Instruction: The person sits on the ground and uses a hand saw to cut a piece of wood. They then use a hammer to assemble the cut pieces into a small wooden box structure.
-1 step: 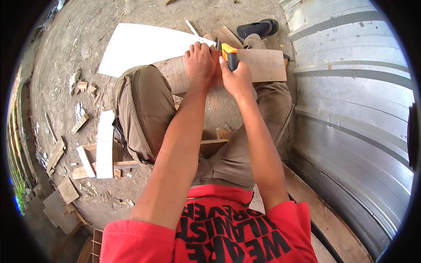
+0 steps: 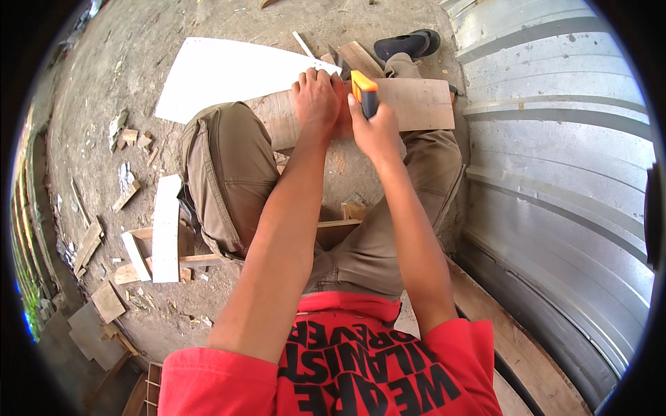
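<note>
A brown wooden board (image 2: 420,104) lies crosswise over my lower legs, in front of my knees. My left hand (image 2: 318,97) presses down on its middle, fingers curled over the far edge. Just to the right, my right hand (image 2: 377,128) is closed round the black and orange handle of a handsaw (image 2: 365,93). The handle stands tilted over the board. Part of a dark blade shows past my left knuckles; where it meets the wood is hidden by my hands.
A large white panel (image 2: 225,76) lies on the ground beyond my left knee. Wood offcuts (image 2: 361,59) sit past the board. A white strip (image 2: 166,229) rests on a wooden piece at left. Scraps litter the dirt floor. A corrugated metal wall (image 2: 555,139) stands close at right.
The saw handle and my right hand have shifted very slightly, and a little more of the blade shows beyond my left hand. My left hand and the board look almost unmoved.
</note>
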